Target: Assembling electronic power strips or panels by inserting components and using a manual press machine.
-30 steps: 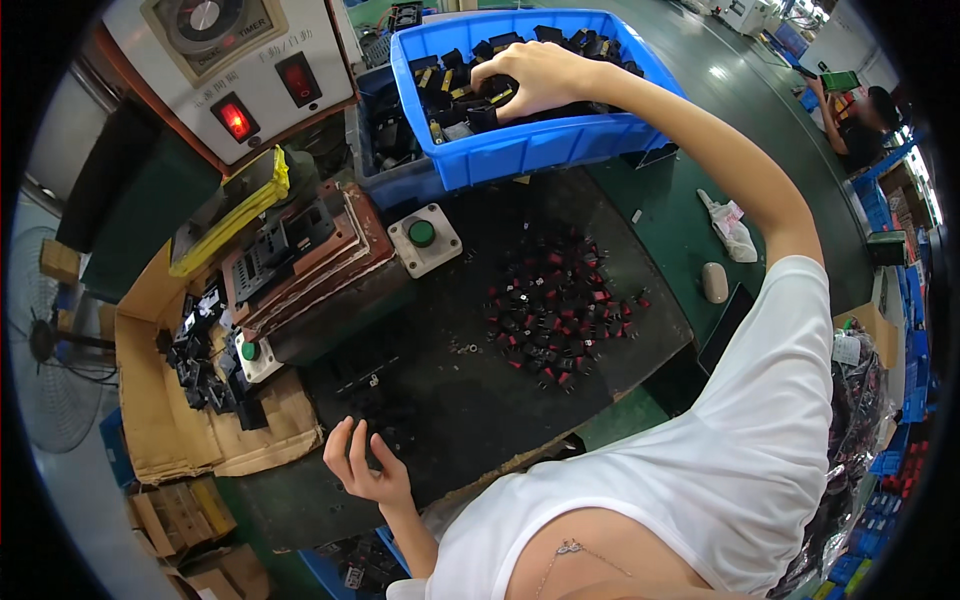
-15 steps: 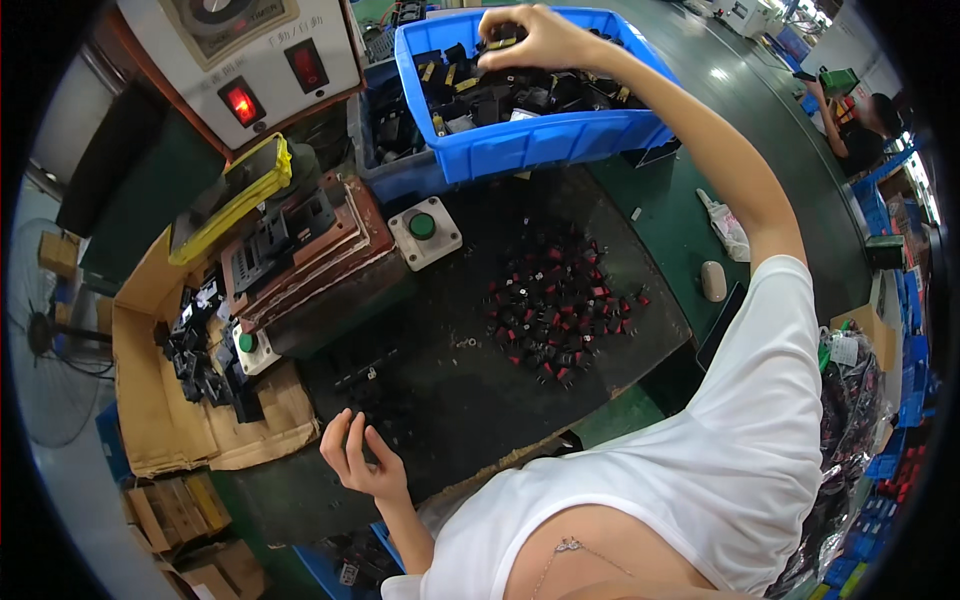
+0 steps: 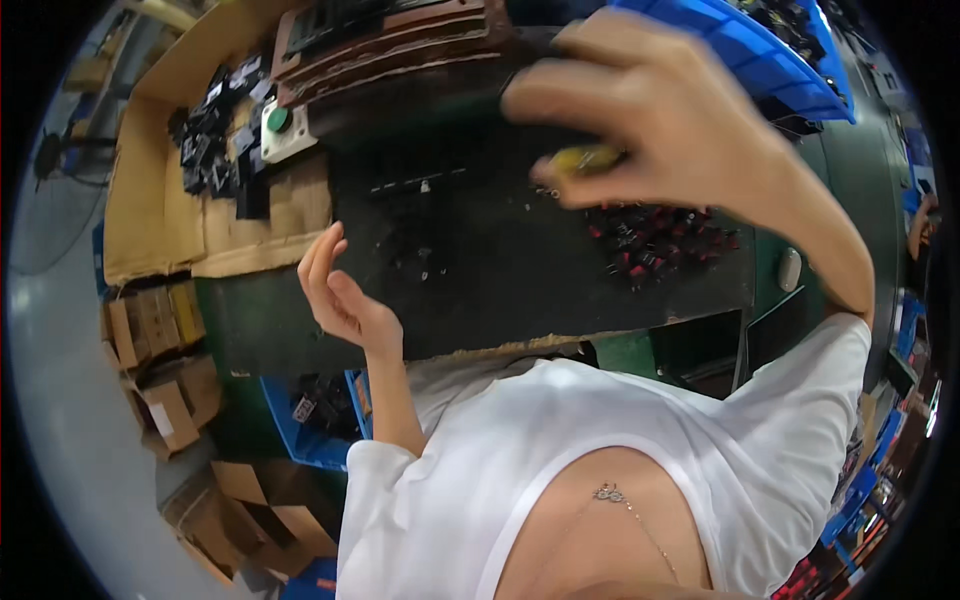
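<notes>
My right hand [image 3: 660, 120] is over the dark worktable, smeared by motion. Between its thumb and curled fingers shows a small part with a yellow face [image 3: 588, 160], too blurred to tell its kind. Beneath and beyond that hand lies a pile of small black and red parts [image 3: 650, 245]. My left hand [image 3: 345, 300] is held above the table's near left, its fingers loosely stretched and nothing seen in them. Closest to it are the cardboard tray's edge and several tiny loose bits [image 3: 425, 270] on the tabletop.
A cardboard tray [image 3: 265, 258] with black plastic parts sits at the left. Beside it is a green push button [image 3: 279, 119] below a layered brown fixture [image 3: 400, 45]. A blue crate [image 3: 790, 75] of dark parts stands at the far right. Another blue bin [image 3: 285, 420] is below the table's edge.
My right hand has come out of the blue crate and back over the table with a part in it. My view has shifted nearer the table's front. The left hand stays open.
</notes>
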{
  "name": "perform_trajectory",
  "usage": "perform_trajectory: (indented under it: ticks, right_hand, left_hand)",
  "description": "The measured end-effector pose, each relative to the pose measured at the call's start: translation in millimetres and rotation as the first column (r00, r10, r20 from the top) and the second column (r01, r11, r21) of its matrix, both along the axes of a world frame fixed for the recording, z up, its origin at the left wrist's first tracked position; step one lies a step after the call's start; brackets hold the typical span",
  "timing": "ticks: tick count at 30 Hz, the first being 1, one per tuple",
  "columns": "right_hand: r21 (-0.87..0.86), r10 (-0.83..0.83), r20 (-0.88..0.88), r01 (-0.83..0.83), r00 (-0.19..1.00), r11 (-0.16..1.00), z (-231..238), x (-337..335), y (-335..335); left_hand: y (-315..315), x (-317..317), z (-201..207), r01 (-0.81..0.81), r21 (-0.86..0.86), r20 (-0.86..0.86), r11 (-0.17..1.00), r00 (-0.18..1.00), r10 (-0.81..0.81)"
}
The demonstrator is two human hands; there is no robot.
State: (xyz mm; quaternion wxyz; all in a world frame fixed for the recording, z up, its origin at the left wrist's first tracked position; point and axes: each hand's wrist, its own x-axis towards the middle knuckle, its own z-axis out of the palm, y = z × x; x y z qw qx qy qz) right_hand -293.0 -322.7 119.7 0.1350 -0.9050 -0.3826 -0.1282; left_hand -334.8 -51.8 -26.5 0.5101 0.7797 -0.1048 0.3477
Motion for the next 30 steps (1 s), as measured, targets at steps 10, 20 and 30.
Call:
perform_trajectory:
  ticks: [10,20,30]
  right_hand:
    - [-0.042,0.376,0.182,-0.375,0.909,0.926,-122,12,116]
    - [0.025,0.380,0.214,-0.394,0.900,0.919,-142,13,120]
    - [0.044,0.369,0.166,-0.381,0.914,0.924,-131,-4,105]
  left_hand:
    - [-3,7,-1,0.206,-0.502,-0.326,0.840,0.854,-0.404]
    - [1,10,2,0.082,-0.561,-0.511,0.824,0.749,-0.422]
    - [-6,10,0,0.123,-0.520,-0.475,0.845,0.781,-0.406]
